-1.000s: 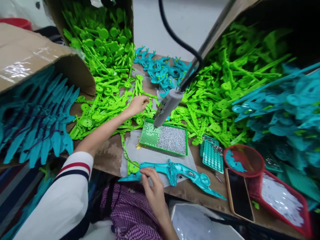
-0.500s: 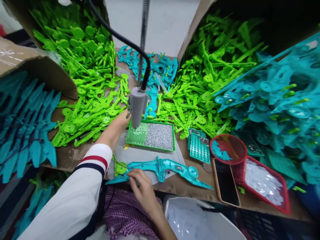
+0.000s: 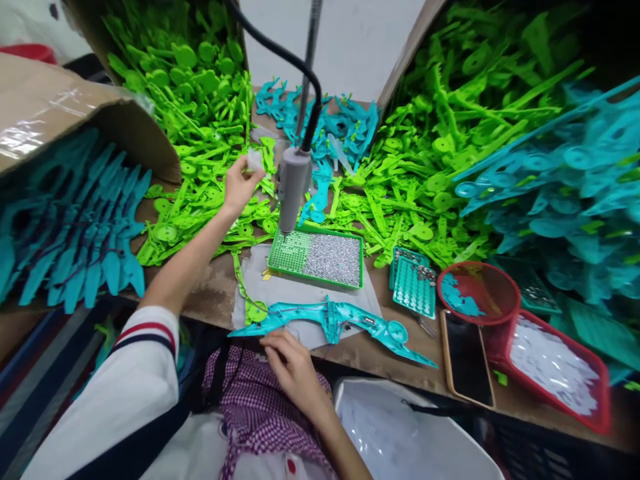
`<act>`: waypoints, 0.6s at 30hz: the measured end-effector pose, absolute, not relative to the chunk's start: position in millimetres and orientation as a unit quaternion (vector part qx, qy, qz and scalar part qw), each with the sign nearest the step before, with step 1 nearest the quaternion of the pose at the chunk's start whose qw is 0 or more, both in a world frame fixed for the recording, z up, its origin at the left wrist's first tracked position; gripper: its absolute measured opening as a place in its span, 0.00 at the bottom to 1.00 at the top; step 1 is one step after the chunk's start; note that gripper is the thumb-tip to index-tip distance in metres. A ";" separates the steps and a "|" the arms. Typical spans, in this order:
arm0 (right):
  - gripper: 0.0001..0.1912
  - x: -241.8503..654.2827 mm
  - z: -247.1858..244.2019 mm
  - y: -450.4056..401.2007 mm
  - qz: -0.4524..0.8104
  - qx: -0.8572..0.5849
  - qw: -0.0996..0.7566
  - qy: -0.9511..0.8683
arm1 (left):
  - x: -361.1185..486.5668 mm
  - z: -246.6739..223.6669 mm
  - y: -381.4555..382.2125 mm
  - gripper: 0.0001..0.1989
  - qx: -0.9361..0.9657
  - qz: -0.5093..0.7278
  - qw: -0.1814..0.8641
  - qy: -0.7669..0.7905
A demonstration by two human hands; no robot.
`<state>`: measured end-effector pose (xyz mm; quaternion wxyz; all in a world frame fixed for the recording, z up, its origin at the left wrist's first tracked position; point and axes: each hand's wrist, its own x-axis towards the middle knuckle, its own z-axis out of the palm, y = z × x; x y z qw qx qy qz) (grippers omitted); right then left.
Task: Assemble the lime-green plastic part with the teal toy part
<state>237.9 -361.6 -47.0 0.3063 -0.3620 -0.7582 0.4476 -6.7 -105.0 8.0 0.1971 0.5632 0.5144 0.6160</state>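
Six o'clock: blue bow point(image 3: 331, 319) corded, uncovered. My left grip point(image 3: 240, 187) pinches pale scrap point(image 3: 255, 159); right grip point(image 3: 296, 370), I cannot tell.

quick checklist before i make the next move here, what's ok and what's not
1. Left hand holding its piece: ok, a small pale piece is pinched in its fingertips.
2. Blue bow lying down: ok, it lies across the grey sheet, both ends past it.
3. Right hand touching the bow: cannot tell, fingertips are at its lower edge but contact is unclear.
4. Screwdriver away from the tray: not ok, its tip is at the holed end.
5. Screw on the screwdriver's tip: cannot tell, too small.
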 end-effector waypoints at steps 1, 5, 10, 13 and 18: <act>0.11 239.6 -48.8 -364.2 0.459 -0.362 0.310 -0.749 | -13.7 9.6 -130.7 0.16 0.583 0.603 0.178 0.515; 0.10 241.9 -54.6 -368.5 0.483 -0.357 0.317 -0.734 | -28.3 -0.5 -266.2 0.17 0.622 0.543 0.176 0.536; 0.10 233.4 -53.5 -354.9 0.456 -0.350 0.319 -0.753 | -24.3 -32.5 -371.9 0.15 0.464 0.555 0.285 0.629; 0.10 226.0 -48.9 -340.3 0.408 -0.348 0.327 -0.778 | -15.1 -51.7 -382.5 0.27 0.345 0.587 0.372 0.631; 0.11 217.5 -55.1 -317.3 0.254 -0.376 0.338 -0.824 | -4.2 -65.6 -366.4 0.38 0.205 0.578 0.533 0.583</act>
